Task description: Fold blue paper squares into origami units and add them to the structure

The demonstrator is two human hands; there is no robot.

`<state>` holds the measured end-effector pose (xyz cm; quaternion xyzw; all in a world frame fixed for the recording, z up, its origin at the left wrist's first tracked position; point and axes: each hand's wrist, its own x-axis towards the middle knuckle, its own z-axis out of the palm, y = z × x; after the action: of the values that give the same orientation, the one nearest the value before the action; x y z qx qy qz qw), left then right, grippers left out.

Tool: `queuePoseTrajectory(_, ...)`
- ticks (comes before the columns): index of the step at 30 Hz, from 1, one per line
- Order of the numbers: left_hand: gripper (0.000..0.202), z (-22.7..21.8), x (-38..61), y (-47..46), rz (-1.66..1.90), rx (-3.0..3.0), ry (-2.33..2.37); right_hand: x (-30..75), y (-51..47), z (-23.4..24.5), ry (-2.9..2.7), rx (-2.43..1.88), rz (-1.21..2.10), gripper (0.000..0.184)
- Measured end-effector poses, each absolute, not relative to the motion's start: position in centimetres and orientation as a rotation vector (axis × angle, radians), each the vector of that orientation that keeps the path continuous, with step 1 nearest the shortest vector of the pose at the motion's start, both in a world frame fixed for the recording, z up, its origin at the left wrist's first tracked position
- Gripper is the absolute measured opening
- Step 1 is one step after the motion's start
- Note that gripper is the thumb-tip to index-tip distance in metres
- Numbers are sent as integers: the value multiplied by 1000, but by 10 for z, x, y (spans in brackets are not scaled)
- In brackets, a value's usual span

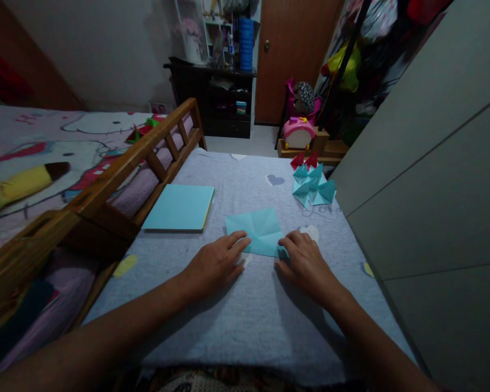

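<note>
A light-blue sheet of origami paper (258, 227) with crossing crease lines lies unfolded on the cloth in front of me. At its near left edge rests my left hand (218, 258), fingers stretched forward and apart, the fingertips on the paper. My right hand (304, 261) touches the near right corner; its fingers are curved but spread, with the thumb apart below. Neither hand pinches the sheet. Left of it sits a stack of blue paper (179, 207). Several folded blue paper pieces (312, 185) stand at the far right, with red folded pieces (304, 161) behind them.
A wooden bed rail (134, 158) runs along the left, beside a bed with a patterned cover (93, 130). The pale cabinet (424, 136) borders the right side. Beyond the far edge are a pink toy case (299, 132) and a dark shelf unit (212, 98).
</note>
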<state>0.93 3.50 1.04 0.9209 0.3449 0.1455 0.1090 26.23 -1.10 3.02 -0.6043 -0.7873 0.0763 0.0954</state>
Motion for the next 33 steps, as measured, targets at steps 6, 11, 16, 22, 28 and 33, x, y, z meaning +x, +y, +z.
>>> queuePoseTrajectory(6, 62, 6, 32, 36, 404, 2648, 977, 258, -1, 12, -2233, -1766, 302, 8)
queuePoseTrajectory(11, 48, 2, 39, 38, 483, 2678, 945, 255, -6, 12, -2158, -1561, 355, 9)
queuePoseTrajectory(16, 23, 3, 36, 40, 629, 2719, 886, 260, -12, 23, -2171, -1259, 542, 31)
queuePoseTrajectory(22, 23, 5, 25, 44, 746, 2620, 844, 283, -6, 18, -2003, -1365, 426, 59)
queuePoseTrajectory(28, 17, 0, 19, 52, 782, 2496, 818, 283, -4, -2, -2176, -1430, 288, 70)
queuePoseTrajectory(33, 22, -3, 17, 55, 765, 2476, 862, 279, -5, -9, -2245, -1435, 278, 52)
